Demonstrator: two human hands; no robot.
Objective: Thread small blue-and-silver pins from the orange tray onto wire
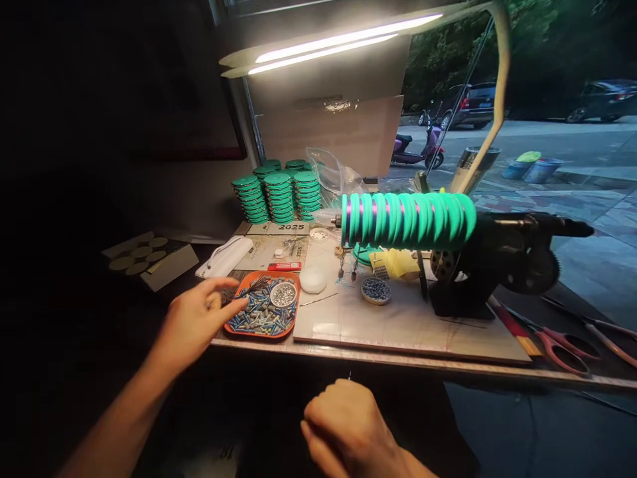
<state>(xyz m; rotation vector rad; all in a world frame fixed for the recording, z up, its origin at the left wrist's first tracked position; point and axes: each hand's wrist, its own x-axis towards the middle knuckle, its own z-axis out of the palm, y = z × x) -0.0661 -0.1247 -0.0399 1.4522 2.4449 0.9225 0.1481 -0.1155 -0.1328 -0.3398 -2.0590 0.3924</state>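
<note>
My left hand [196, 322] reaches over the left edge of an orange tray [297, 299], its thumb and index finger apart. Small blue and grey cylindrical pieces [261, 320] fill the tray, along with a bundle of thin dark wires [259, 285] near my fingertips. A round white dish [283, 295] of tiny silvery bits also sits in it. Below the table's front edge, my right hand [348, 425] is closed. A tiny thin tip pokes up above its knuckles; what the fingers grip is hidden.
A black winding machine [458, 299] carries a row of green spools [408, 220] above the board [398, 332]. Several stacks of green discs [279, 196] stand behind. Scissors [562, 348] lie at right, a dish of dark beads [376, 291] mid-board, and a lamp [348, 46] hangs overhead.
</note>
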